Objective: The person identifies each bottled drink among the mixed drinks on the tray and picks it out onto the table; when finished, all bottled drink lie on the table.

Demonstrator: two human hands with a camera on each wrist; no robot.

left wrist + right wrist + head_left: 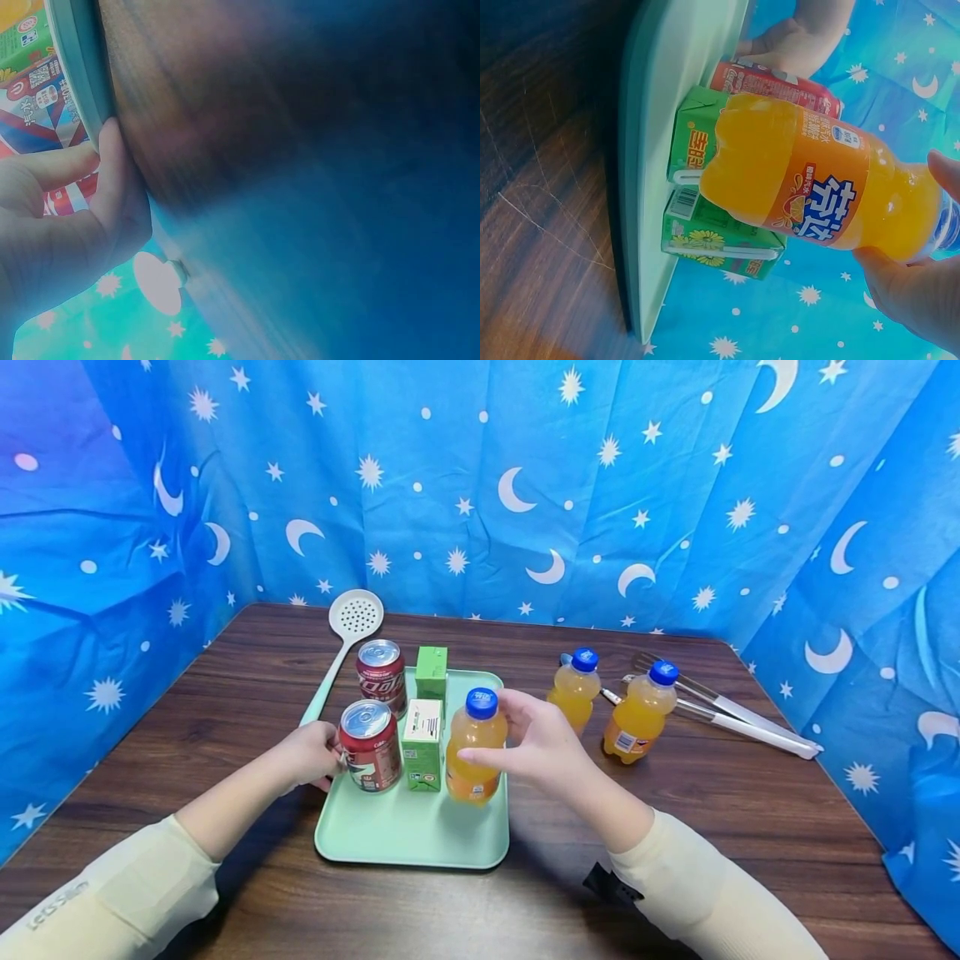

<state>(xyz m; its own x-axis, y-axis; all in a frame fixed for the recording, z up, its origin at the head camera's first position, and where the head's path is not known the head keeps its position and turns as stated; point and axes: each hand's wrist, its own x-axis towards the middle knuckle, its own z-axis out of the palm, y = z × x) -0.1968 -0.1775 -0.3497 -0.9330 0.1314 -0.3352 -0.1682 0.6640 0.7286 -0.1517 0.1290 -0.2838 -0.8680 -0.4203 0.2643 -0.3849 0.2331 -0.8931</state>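
Note:
My right hand [542, 739] grips an orange soda bottle [472, 766] with a blue cap near its top. The right wrist view shows this bottle [795, 169] tilted, its base apart from the tray surface. Beneath it lies a pale green tray [408, 839]. The left hand [309, 755] pinches the tray's left rim; in the left wrist view, its thumb and finger meet at the tray edge [79, 67]. Two red soda cans, a nearer one [371, 752] and a farther one [382, 677], stand on the tray beside two green drink cartons, one near [422, 752] and one far [432, 672].
Two more orange soda bottles, one behind [576, 697] and one in front [640, 714], stand right of the tray. Metal tongs [738, 714] with white handles lie beyond them. A skimmer [356, 615] lies at the back left. Blue curtains [465, 485] enclose the table.

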